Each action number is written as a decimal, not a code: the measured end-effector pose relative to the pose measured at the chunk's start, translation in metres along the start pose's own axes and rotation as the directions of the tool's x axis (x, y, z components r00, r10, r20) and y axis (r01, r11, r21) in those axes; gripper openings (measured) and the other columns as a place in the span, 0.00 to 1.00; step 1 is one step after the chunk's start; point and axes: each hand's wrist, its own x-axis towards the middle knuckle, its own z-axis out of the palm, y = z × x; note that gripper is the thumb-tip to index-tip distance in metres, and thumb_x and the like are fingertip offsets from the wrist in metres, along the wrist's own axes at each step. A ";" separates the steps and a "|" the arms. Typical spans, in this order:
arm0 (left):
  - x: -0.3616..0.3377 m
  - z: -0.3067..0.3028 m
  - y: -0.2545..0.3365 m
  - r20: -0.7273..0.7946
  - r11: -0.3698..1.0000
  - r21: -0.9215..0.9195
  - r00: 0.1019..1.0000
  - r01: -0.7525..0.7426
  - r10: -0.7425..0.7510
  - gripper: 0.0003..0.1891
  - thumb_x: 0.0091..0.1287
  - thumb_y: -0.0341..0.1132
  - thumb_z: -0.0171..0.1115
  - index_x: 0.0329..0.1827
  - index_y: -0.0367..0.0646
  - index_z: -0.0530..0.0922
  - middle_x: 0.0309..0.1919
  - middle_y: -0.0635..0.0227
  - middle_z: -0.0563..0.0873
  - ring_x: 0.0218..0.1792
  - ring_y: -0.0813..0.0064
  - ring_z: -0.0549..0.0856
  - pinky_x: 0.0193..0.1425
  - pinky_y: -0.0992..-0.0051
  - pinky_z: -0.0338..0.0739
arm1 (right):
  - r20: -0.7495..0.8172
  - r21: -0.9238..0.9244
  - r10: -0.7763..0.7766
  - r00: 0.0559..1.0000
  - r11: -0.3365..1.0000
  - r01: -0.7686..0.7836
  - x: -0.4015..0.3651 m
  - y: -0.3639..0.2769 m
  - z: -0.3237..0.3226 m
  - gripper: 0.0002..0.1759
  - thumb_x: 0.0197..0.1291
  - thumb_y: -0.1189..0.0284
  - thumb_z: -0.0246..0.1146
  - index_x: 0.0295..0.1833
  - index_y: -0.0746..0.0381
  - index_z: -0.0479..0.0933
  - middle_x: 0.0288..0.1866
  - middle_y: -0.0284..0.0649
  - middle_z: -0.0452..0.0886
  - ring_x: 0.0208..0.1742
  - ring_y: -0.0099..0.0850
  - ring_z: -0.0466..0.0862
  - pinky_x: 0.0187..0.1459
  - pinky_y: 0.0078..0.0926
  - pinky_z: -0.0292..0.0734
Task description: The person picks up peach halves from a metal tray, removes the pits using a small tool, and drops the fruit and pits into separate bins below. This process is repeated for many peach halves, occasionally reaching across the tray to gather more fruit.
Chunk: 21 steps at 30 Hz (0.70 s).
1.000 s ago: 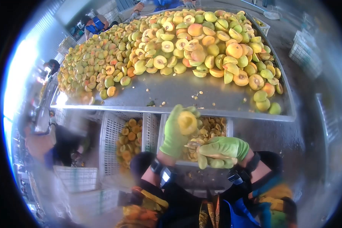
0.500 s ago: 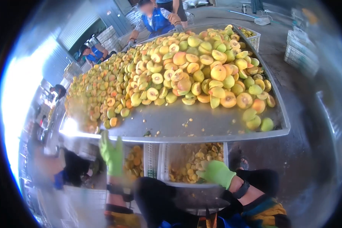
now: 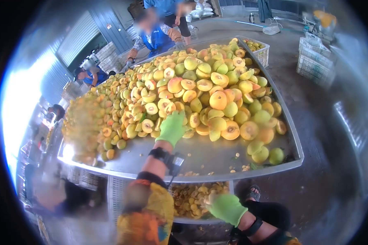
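Observation:
A big heap of halved and whole peaches (image 3: 216, 100), yellow-green with some orange and red, lies on a metal table (image 3: 200, 163). My left hand (image 3: 171, 128), in a light green glove, reaches across the table's near edge. Its fingers extend to the front of the heap and appear to touch peach halves there; the fingertips are partly lost among the fruit. Over a crate of peach pieces (image 3: 196, 198) below the table, my right hand (image 3: 228, 209), also green-gloved, is closed with its fingers turned inward. What it holds, if anything, is hidden and blurred.
Small scraps (image 3: 188, 173) lie near the table's raised rim. Across the table a person in a blue vest (image 3: 156, 41) has gloved hands at the heap. More people are at left. Stacked white crates (image 3: 314, 61) stand at right, beyond a fruit crate (image 3: 261, 55) at the far corner.
My left hand has moved up and right, from beside the table's near edge onto the front of the heap. My right hand has dropped slightly over the crate. The view has shifted.

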 end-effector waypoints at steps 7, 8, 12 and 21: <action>-0.163 -0.040 0.012 0.273 -0.076 -0.962 0.947 0.264 -0.171 0.33 0.76 0.60 0.46 0.65 0.38 0.72 0.46 0.59 0.85 0.42 0.68 0.85 0.47 0.69 0.81 | -0.363 0.319 -0.044 0.931 0.933 0.168 0.020 -0.045 -0.028 0.12 0.67 0.62 0.61 0.42 0.60 0.77 0.27 0.46 0.82 0.29 0.47 0.84 0.30 0.43 0.77; -0.183 -0.037 0.019 0.188 -0.051 -0.982 0.954 0.181 -0.235 0.34 0.75 0.62 0.45 0.66 0.37 0.72 0.47 0.58 0.84 0.44 0.67 0.85 0.49 0.69 0.81 | -0.434 0.394 0.005 0.901 0.900 0.185 0.021 -0.055 -0.025 0.11 0.67 0.64 0.63 0.41 0.61 0.76 0.26 0.47 0.82 0.28 0.46 0.83 0.29 0.41 0.77; -0.228 -0.058 0.053 0.340 -0.396 -0.892 0.901 0.217 -0.271 0.35 0.76 0.61 0.42 0.66 0.36 0.71 0.50 0.55 0.84 0.47 0.66 0.83 0.55 0.68 0.79 | -0.499 0.254 -0.079 0.863 0.939 0.233 0.025 -0.085 -0.003 0.12 0.66 0.65 0.64 0.38 0.64 0.75 0.21 0.48 0.79 0.22 0.46 0.81 0.24 0.40 0.74; -0.240 -0.063 0.047 0.392 -0.693 -0.720 0.852 0.049 -0.348 0.34 0.76 0.62 0.43 0.61 0.36 0.73 0.49 0.55 0.82 0.42 0.67 0.83 0.53 0.68 0.79 | -0.549 0.137 -0.123 0.827 0.963 0.234 0.044 -0.112 0.019 0.14 0.67 0.65 0.63 0.35 0.65 0.73 0.19 0.47 0.78 0.20 0.46 0.81 0.22 0.40 0.73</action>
